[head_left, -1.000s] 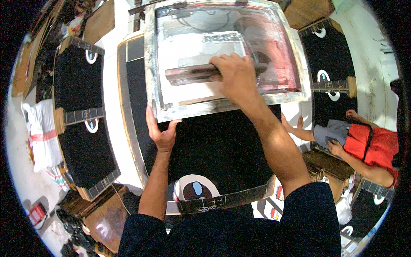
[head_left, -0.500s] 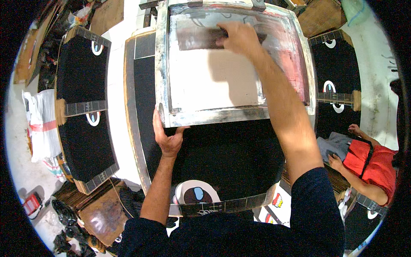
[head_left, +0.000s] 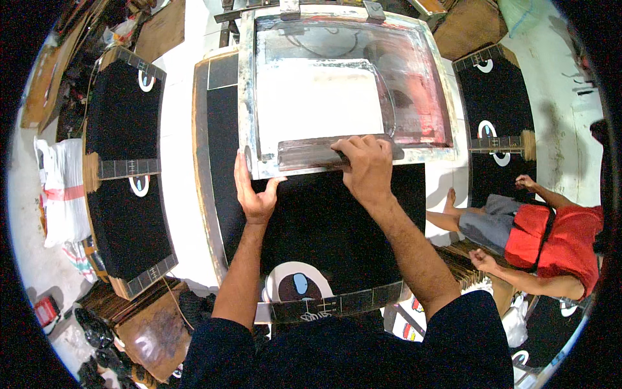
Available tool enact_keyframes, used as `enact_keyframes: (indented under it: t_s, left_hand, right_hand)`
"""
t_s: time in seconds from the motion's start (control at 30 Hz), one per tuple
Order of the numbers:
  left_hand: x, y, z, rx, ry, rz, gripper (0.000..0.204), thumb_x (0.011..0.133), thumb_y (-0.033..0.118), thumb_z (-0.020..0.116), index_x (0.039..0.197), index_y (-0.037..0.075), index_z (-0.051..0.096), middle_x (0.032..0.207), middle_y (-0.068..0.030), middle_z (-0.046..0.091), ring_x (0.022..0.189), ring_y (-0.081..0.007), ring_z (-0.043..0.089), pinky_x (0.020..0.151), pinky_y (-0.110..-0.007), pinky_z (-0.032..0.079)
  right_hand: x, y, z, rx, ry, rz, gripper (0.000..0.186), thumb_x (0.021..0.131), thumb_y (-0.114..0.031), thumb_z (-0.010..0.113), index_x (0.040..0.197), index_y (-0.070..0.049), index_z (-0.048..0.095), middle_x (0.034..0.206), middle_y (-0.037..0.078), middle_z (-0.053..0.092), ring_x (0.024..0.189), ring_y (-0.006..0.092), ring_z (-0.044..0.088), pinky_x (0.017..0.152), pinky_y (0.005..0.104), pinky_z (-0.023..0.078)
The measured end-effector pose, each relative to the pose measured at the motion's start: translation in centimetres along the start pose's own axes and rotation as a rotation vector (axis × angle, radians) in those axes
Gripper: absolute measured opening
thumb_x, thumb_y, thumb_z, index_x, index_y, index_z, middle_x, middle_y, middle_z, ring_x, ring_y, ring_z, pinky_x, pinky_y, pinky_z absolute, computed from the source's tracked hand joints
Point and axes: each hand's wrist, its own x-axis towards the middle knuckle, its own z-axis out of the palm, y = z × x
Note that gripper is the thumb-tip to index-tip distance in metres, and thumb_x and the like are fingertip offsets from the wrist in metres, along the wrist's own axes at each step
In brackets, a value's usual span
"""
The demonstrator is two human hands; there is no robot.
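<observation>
The right hand (head_left: 366,165) is closed over the handle of a squeegee (head_left: 324,153), which lies across the near end of the mesh in the screen-printing frame (head_left: 249,97), just inside the near rail. The left hand (head_left: 254,194) is wrapped around the frame's near left corner, thumb under the rail and fingers up its side, pinning it down on the black fabric (head_left: 324,220) stretched over the printing desk (head_left: 201,168). To finish a stroke like this well, I would keep the blade tilted toward the body with even pressure across its whole width, so the white ink patch (head_left: 317,104) clears without streaks (a lift at one end tends to leave a thin band). The steadying hand should press straight down, since any slide of the frame would smear the print. A seated person in red (head_left: 551,240) is well apart on the right.
</observation>
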Motion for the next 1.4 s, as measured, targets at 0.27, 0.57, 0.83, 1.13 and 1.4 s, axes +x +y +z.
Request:
enact_keyframes:
  t_s: [0.27, 0.57, 0.83, 1.13, 1.4]
  left_hand:
    - [7.1, 8.0, -3.2, -0.100, 0.150, -0.048, 0.108, 0.071, 0.010, 0.096, 0.158, -0.004, 0.033, 0.153, -0.0266, 0.048, 0.139, -0.0354, 0.050, 0.116, -0.045, 0.043]
    - [18.1, 3.8, -8.3, -0.380, 0.197, -0.014, 0.093, 0.082, 0.013, 0.089, 0.155, -0.004, 0.034, 0.135, -0.0231, 0.062, 0.109, -0.0215, 0.066, 0.098, -0.036, 0.053]
    - [-24.4, -22.6, -20.6, 0.356, -0.749, -0.992, 0.039, 0.100, 0.032, 0.058, 0.103, -0.001, 0.079, 0.095, -0.0226, 0.078, 0.086, -0.0311, 0.075, 0.081, -0.042, 0.057]
    - [-39.4, -10.4, -26.4, 0.328, -0.440, -0.895, 0.034, 0.101, 0.017, 0.061, 0.127, -0.004, 0.069, 0.110, -0.0245, 0.072, 0.103, -0.0395, 0.068, 0.092, -0.049, 0.052]
    - [-39.9, -10.5, -29.0, 0.436, -0.471, -0.898, 0.050, 0.090, 0.011, 0.065, 0.138, -0.001, 0.057, 0.122, -0.0263, 0.066, 0.109, -0.0459, 0.064, 0.095, -0.053, 0.050]
  right_hand:
    - [2.2, -2.0, -6.5, -0.155, 0.419, -0.208, 0.044, 0.075, -0.046, 0.086, 0.099, -0.013, 0.071, 0.088, 0.005, 0.065, 0.091, 0.0258, 0.063, 0.083, 0.0438, 0.043]
    - [16.6, -6.9, -23.5, -0.233, 0.455, 0.005, 0.066, 0.079, -0.073, 0.072, 0.093, -0.009, 0.078, 0.086, 0.017, 0.075, 0.082, 0.0353, 0.072, 0.074, 0.0459, 0.054]
    - [22.6, -8.0, -27.1, -0.251, 0.505, 0.007, 0.067, 0.081, -0.072, 0.072, 0.097, -0.008, 0.080, 0.090, 0.019, 0.076, 0.087, 0.0349, 0.073, 0.081, 0.0421, 0.055]
    - [24.8, -6.7, -29.3, -0.098, 0.497, -0.162, 0.050, 0.091, -0.052, 0.075, 0.099, -0.002, 0.080, 0.086, 0.008, 0.077, 0.078, 0.0126, 0.065, 0.076, 0.0314, 0.051]
    - [31.0, 1.9, -33.2, -0.046, 0.224, -0.180, 0.050, 0.104, -0.048, 0.059, 0.143, -0.017, 0.066, 0.140, 0.012, 0.067, 0.131, 0.0222, 0.059, 0.114, 0.0379, 0.041]
